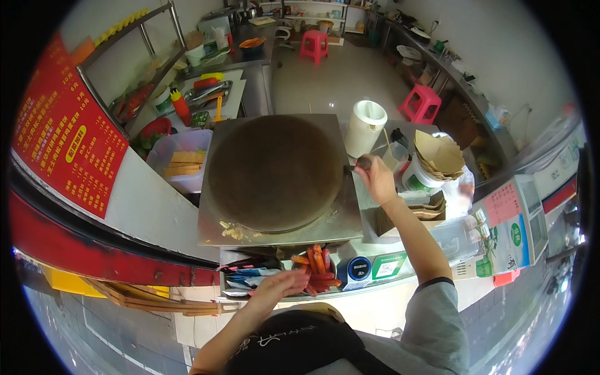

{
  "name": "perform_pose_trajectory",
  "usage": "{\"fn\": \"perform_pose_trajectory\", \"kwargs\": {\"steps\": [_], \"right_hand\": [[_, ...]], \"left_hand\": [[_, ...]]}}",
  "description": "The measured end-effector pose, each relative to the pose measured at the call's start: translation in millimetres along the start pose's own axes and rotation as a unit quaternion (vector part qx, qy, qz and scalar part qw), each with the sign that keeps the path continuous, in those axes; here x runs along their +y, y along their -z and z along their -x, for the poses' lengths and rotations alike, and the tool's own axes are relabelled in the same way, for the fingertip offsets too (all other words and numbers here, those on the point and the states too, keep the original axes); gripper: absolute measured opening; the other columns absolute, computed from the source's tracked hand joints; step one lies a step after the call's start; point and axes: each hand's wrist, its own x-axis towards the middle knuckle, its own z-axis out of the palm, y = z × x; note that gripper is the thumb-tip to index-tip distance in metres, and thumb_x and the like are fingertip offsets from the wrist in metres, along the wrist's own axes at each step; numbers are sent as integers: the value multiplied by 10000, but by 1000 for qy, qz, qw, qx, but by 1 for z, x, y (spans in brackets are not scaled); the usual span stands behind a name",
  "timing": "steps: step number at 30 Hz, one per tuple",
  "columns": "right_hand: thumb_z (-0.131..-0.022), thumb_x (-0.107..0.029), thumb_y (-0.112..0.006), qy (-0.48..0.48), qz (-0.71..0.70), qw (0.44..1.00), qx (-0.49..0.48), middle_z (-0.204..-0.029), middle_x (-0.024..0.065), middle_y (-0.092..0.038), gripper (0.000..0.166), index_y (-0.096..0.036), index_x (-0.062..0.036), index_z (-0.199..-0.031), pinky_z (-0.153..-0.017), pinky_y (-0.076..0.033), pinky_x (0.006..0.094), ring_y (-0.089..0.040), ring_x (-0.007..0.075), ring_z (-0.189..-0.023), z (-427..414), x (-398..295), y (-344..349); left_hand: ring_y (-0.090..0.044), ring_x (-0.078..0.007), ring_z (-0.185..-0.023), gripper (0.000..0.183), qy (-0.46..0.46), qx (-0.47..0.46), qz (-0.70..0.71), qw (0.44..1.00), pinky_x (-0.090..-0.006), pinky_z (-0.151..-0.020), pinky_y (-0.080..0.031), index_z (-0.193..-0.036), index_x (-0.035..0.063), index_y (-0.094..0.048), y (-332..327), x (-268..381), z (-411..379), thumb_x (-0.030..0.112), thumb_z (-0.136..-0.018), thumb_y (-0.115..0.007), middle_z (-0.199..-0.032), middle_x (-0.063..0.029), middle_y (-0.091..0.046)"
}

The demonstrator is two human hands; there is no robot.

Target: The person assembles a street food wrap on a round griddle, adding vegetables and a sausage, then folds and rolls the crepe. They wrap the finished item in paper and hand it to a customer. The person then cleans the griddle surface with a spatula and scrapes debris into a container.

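Observation:
My right hand (375, 177) grips the dark handle of a tool (363, 163) at the right edge of a round griddle (276, 173); the tool's other end is hard to make out. The griddle's dark plate is bare, set in a square metal top with pale food scraps (234, 230) at its front left corner. Nothing shows in my left hand (283, 287), its fingers extended together beside a round container of reddish sausages (318, 269). Packets (251, 276) lie left of the sausages, partly behind that hand. A blue round-topped can (355, 273) stands to their right.
A white pitcher (365, 129) and a tub of brown paper sleeves (433, 157) stand right of the griddle. At left are a plastic bin of bread slices (180, 157) and a red squeeze bottle (181, 107). Pink stools (421, 104) and counters lie beyond.

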Motion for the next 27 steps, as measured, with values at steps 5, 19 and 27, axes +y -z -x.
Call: {"fn": "perform_pose_trajectory", "kwargs": {"steps": [5, 19, 27], "right_hand": [[-690, -37, -703, 38, -19, 995, -86, -1038, 70, -616, 497, -494, -94, -1137, -774, -513, 347, -601, 261, -958, 52, -27, 24], [-682, 28, -700, 159, -241, 950, -116, -1048, 134, -659, 344, -559, -36, -990, -712, -560, 325, -659, 273, -896, 135, -121, 61], [-731, 74, -654, 41, -133, 990, -12, -985, 167, -649, 325, -559, -28, -1024, -735, -540, 356, -645, 319, -882, 115, -102, 49]], "left_hand": [[-428, -270, -1268, 386, 56, 3, 314, 948, -399, -1090, -331, -1318, -35, -403, -4, -18, -67, 139, -974, -383, -1360, -198, -434], [-370, -341, -1291, 480, 51, 15, 452, 890, -456, -1115, -279, -1301, -134, -319, -32, -46, -132, 229, -987, -330, -1368, -242, -380], [-373, -342, -1292, 491, 55, 26, 438, 897, -458, -1112, -288, -1296, -112, -359, -24, -56, -129, 237, -955, -422, -1360, -233, -405]]}}
